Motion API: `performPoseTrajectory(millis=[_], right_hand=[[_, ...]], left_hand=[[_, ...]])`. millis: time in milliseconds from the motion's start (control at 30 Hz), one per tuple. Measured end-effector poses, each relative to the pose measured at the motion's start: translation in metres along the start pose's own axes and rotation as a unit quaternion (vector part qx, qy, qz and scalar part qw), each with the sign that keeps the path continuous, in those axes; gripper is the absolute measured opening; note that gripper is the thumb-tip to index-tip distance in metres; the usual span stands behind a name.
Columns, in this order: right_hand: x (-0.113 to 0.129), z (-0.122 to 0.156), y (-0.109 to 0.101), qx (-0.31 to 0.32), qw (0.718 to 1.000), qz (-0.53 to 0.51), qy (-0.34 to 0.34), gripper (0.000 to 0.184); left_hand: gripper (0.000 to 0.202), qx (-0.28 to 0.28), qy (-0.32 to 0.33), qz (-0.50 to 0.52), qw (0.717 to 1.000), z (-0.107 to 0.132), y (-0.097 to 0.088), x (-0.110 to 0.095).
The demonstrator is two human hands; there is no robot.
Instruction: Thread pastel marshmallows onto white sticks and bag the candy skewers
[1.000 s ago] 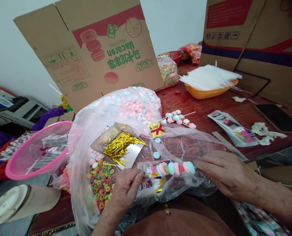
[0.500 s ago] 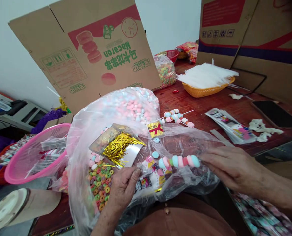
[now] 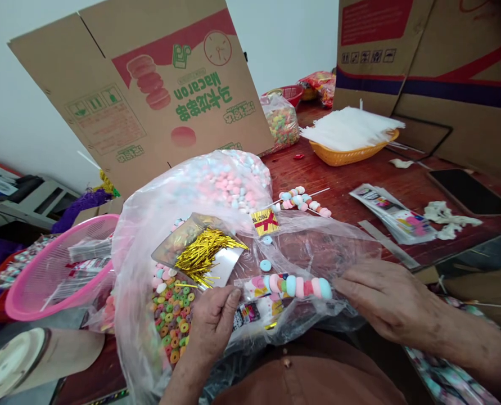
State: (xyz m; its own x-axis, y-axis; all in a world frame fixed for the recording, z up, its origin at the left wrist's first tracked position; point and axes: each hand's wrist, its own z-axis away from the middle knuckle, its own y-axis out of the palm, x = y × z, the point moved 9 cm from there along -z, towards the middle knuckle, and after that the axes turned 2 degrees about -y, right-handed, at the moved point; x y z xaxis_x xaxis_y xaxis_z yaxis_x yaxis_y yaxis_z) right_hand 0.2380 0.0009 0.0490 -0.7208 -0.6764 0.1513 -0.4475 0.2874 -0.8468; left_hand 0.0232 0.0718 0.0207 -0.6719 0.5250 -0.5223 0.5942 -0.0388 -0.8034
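My right hand pinches the end of a marshmallow skewer with pink, blue and white pieces and a few fruit-coloured rings. Its far end sits inside the mouth of a clear printed plastic sleeve. My left hand pinches that sleeve between thumb and fingers. Under both hands spreads a large clear plastic bag. Beside my left hand are colourful candy rings and a pile of gold twist ties. Marshmallows fill the bag's far part.
A pink basket and a lidded cup stand at left. Further right are finished skewers, flat printed sleeves, a phone and a yellow basket of white sticks. Cardboard boxes stand behind.
My right hand has moved the skewer left, and its far end is now inside the sleeve. My left hand keeps its pinch in nearly the same place.
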Motion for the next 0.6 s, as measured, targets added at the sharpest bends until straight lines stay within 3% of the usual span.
performPoseTrajectory(millis=[100,200,333,467,600], right_hand=[[0.001,-0.003,0.009,0.037,0.999,-0.019,0.016,0.024],[0.0,-0.007,0.018,0.058,0.995,-0.064,0.043,0.024],[0.003,-0.013,0.025,0.094,0.988,-0.116,0.044,0.023],[0.008,-0.023,0.035,0.163,0.976,-0.145,0.021,0.02],[0.015,-0.034,0.054,0.227,0.959,-0.169,0.0,0.015]], left_hand=[[0.023,0.019,0.093,-0.063,0.994,-0.001,0.007,-0.022],[0.028,0.053,0.117,-0.066,0.99,-0.004,0.014,-0.031],[0.054,0.182,0.063,-0.039,0.981,-0.008,0.036,-0.024],[0.047,0.323,-0.029,0.07,0.944,-0.005,0.066,-0.021],[0.048,0.383,-0.08,0.2,0.898,-0.003,0.089,-0.037]])
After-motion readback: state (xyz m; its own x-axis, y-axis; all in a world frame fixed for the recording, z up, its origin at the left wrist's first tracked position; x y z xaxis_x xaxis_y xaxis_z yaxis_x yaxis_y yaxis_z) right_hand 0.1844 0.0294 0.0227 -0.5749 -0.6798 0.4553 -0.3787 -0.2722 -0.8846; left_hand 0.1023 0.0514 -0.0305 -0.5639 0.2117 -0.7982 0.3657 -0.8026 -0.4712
